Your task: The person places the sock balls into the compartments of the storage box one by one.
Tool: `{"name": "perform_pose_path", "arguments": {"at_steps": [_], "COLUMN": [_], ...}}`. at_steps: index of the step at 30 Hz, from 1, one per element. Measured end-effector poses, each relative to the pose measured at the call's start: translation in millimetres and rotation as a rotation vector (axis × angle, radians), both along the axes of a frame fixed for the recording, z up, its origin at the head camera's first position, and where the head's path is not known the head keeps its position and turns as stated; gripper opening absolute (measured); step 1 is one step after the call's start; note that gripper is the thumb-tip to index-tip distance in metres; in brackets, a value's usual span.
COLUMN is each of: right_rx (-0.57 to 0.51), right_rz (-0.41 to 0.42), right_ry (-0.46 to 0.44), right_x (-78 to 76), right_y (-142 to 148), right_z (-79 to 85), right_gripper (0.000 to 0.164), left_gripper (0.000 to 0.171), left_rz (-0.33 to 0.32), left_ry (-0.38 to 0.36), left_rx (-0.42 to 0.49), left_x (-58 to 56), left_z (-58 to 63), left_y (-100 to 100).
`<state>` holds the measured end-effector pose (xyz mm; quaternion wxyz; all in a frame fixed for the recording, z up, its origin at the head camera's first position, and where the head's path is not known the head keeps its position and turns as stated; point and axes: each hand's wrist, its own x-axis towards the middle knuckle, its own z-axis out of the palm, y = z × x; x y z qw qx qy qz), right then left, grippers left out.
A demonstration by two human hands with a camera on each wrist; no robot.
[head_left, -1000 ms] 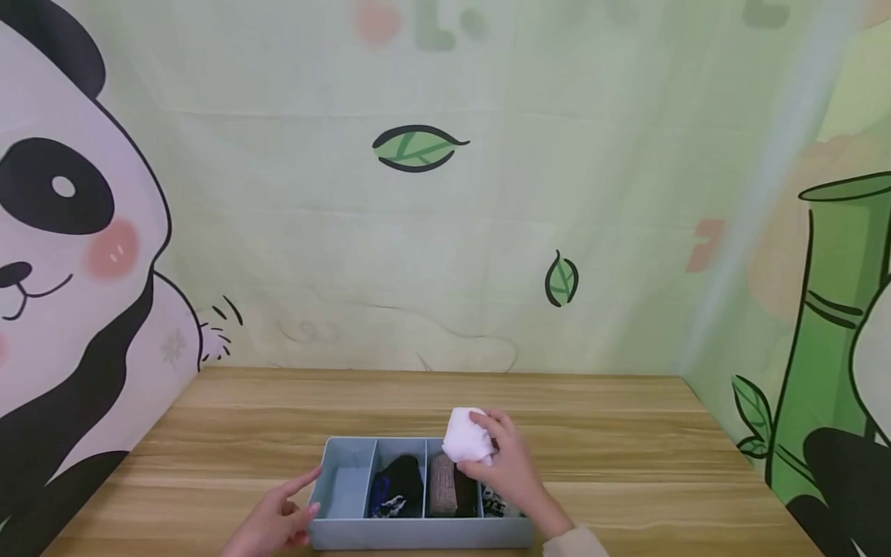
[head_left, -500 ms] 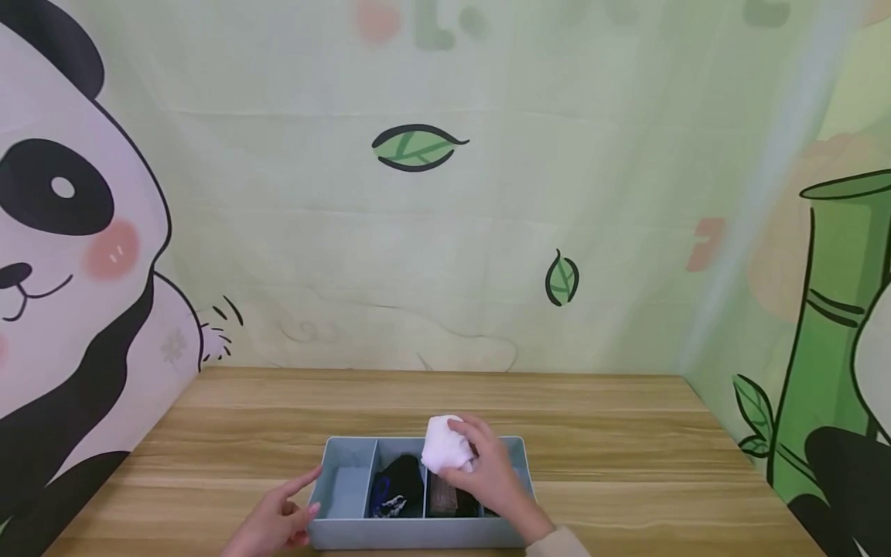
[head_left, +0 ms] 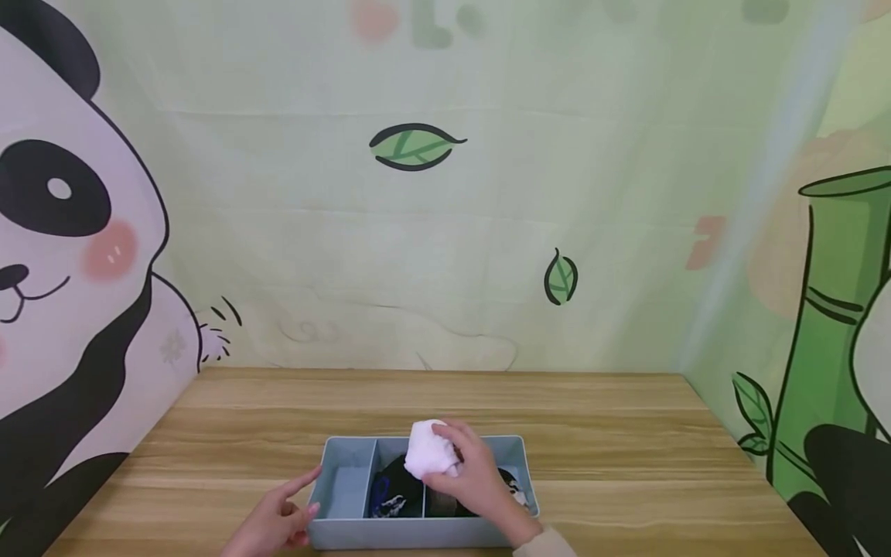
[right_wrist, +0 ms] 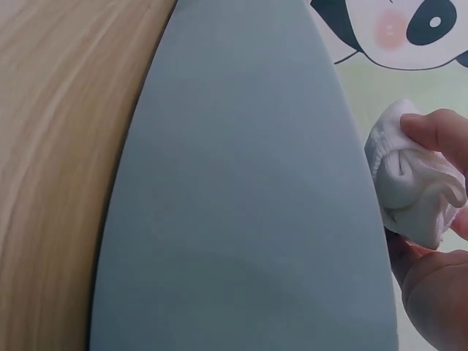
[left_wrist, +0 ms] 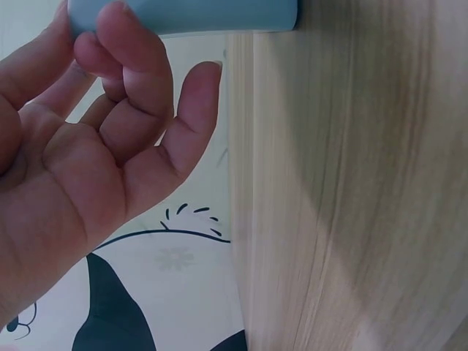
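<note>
My right hand pinches a rolled-up white sock between thumb and fingers, over the middle of a grey-blue divided box. In the right wrist view the sock shows folds and a ribbed patch beside the box's long wall. My left hand is at the box's left end, index finger stretched along the end wall and thumb near the front corner. In the left wrist view, the other fingers of the left hand are loosely bent below the box.
The box's leftmost compartment shows its bare floor. Beside it lies a dark bundle with blue and white marks. A brownish bundle and a black-and-white one lie farther right, partly covered by the hand. Behind the wooden table hangs a panda-print cloth.
My right hand has carried the white sock leftward and slightly lower, from above the right-hand compartments to over the middle ones. The left hand and the box stay where they were.
</note>
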<state>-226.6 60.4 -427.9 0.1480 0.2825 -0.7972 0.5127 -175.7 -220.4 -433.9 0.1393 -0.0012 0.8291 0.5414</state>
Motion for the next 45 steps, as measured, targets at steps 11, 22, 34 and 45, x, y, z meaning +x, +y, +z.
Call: {"name": "perform_pose_path", "arguments": {"at_steps": [11,22,34,45], "right_rx": [-0.019,-0.011,0.025,0.068], "right_rz": [0.003,0.051,0.105,0.116], "right_ry": [0.069,-0.020,-0.075,-0.053], "right_x": [1.6,3.1,5.6,6.2], "right_y": [-10,-19,-32,-45], "right_z": [-6.3,-7.4,-5.9,-6.1], "right_gripper": [0.050,0.054,0.068,0.063], "left_gripper": [0.060,0.058,0.056,0.057], "left_rz": [0.034,0.085,0.108,0.101], "left_ry": [-0.040,-0.060,-0.043,-0.043], "left_rx": [-0.008,-0.040,-0.048,-0.056], "left_x": [-0.1,-0.3,-0.3,-0.6], "left_z": [2.8,2.6,1.3,1.1], "left_y": [2,5,6,6]}}
